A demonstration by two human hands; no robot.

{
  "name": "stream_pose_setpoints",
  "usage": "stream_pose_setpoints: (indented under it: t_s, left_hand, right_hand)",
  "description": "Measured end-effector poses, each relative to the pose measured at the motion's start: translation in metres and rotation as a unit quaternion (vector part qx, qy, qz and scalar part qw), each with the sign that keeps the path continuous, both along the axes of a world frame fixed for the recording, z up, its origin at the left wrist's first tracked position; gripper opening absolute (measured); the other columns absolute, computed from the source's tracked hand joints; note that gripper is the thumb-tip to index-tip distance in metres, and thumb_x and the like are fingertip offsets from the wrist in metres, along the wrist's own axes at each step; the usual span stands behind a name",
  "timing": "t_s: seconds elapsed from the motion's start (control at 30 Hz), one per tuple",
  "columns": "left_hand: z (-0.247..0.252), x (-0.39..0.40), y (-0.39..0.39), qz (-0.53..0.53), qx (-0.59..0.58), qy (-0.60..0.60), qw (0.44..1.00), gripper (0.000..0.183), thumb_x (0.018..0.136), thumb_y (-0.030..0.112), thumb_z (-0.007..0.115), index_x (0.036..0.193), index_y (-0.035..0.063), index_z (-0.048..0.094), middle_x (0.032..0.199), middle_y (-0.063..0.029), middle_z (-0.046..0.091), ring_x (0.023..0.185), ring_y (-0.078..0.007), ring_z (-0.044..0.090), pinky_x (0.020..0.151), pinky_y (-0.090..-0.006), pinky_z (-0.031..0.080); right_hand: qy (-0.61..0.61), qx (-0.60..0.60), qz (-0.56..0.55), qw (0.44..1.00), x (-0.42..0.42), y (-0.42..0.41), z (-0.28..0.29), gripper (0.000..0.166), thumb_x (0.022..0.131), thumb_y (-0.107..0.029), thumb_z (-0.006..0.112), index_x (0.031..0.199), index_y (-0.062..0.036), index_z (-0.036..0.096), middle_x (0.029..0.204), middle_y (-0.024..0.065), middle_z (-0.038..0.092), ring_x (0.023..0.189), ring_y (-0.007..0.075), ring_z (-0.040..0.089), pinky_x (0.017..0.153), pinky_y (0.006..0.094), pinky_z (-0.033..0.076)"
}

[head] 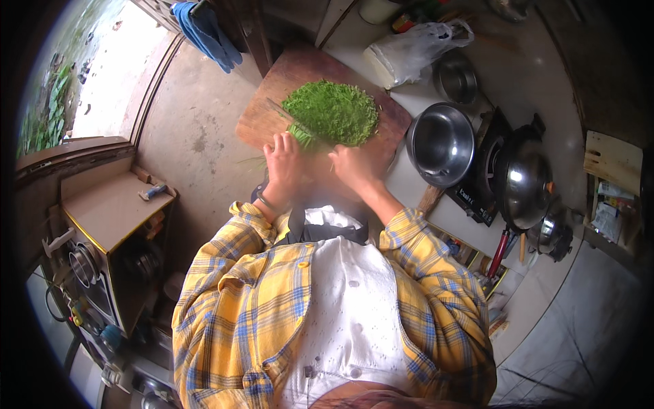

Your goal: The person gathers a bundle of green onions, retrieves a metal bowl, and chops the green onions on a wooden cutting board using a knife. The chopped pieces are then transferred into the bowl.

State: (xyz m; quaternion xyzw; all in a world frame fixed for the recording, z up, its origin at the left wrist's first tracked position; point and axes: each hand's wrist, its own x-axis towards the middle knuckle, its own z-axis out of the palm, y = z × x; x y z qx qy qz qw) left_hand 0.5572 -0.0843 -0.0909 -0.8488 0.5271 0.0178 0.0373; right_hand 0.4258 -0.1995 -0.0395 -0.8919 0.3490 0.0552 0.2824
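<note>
A wooden cutting board (255, 121) lies before me with a wide heap of finely chopped green leaves (334, 112), perhaps chives, on it. My right hand (356, 167) is closed around the handle of a kitchen knife, which my fist hides. The knife blade (292, 117) reaches up and left, between the chopped heap and an uncut bunch of greens (302, 137). My left hand (282, 162), with a bangle at the wrist, holds that bunch against the board, its fingertips close to the blade. Blur hides the board's near edge.
To the right stand a steel bowl (441, 144), a smaller metal bowl (456, 76), a gas stove (472, 202) and a lidded wok (523, 179). Behind the board's right corner rests a plastic bag (409, 53). A blue cloth (204, 33) hangs at upper left, above a low cabinet (110, 204).
</note>
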Motion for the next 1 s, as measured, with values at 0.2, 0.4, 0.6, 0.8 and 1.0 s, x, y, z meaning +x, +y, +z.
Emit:
stream_pose_setpoints:
  t_s: [0.2, 0.4, 0.6, 0.8, 1.0]
  left_hand:
    - [-0.017, 0.002, 0.001, 0.024, -0.024, -0.013, 0.999, 0.054, 0.079, 0.023, 0.055, 0.123, -0.0061, 0.049, 0.112, -0.0132, 0.053, 0.110, -0.0258, 0.047, 0.083, -0.0406, 0.039]
    - [-0.012, -0.001, -0.001, 0.001, 0.011, -0.024, 1.000, 0.055, 0.079, 0.024, 0.056, 0.126, -0.0056, 0.048, 0.114, -0.0127, 0.053, 0.111, -0.0257, 0.047, 0.083, -0.0409, 0.039]
    - [-0.021, 0.004, -0.001, -0.010, -0.030, -0.020, 0.999, 0.055, 0.080, 0.022, 0.055, 0.127, -0.0050, 0.047, 0.115, -0.0122, 0.054, 0.109, -0.0250, 0.049, 0.083, -0.0410, 0.040]
    - [-0.021, 0.021, -0.016, 0.028, -0.106, -0.004, 0.994, 0.048, 0.081, 0.018, 0.051, 0.124, -0.0036, 0.050, 0.111, -0.0099, 0.055, 0.107, -0.0236, 0.051, 0.081, -0.0401, 0.041]
    - [0.014, 0.018, -0.005, 0.091, -0.007, 0.118, 0.989, 0.072, 0.075, 0.039, 0.068, 0.125, -0.0067, 0.047, 0.121, -0.0158, 0.052, 0.116, -0.0288, 0.046, 0.092, -0.0425, 0.037]
  right_hand:
    - [0.012, 0.016, 0.023, 1.000, -0.010, -0.008, 0.038, 0.026, 0.088, -0.023, 0.058, 0.084, 0.0020, 0.063, 0.073, 0.0255, 0.064, 0.071, 0.0433, 0.064, 0.066, 0.0499, 0.051]
    - [-0.015, 0.022, -0.011, 1.000, 0.002, 0.003, 0.007, 0.020, 0.086, -0.018, 0.061, 0.081, 0.0019, 0.062, 0.071, 0.0258, 0.063, 0.070, 0.0434, 0.064, 0.066, 0.0507, 0.052]
    - [-0.087, -0.019, 0.042, 0.995, 0.000, -0.004, -0.014, 0.021, 0.087, -0.020, 0.061, 0.083, 0.0008, 0.062, 0.070, 0.0250, 0.063, 0.069, 0.0439, 0.064, 0.062, 0.0498, 0.052]
    - [-0.029, 0.025, -0.016, 0.999, -0.008, -0.008, 0.038, 0.022, 0.088, -0.020, 0.059, 0.083, 0.0007, 0.063, 0.071, 0.0264, 0.063, 0.070, 0.0435, 0.064, 0.064, 0.0501, 0.052]
    - [-0.005, 0.022, -0.002, 1.000, -0.003, -0.002, 0.035, 0.022, 0.087, -0.020, 0.059, 0.084, 0.0018, 0.063, 0.073, 0.0266, 0.063, 0.071, 0.0431, 0.064, 0.067, 0.0497, 0.052]
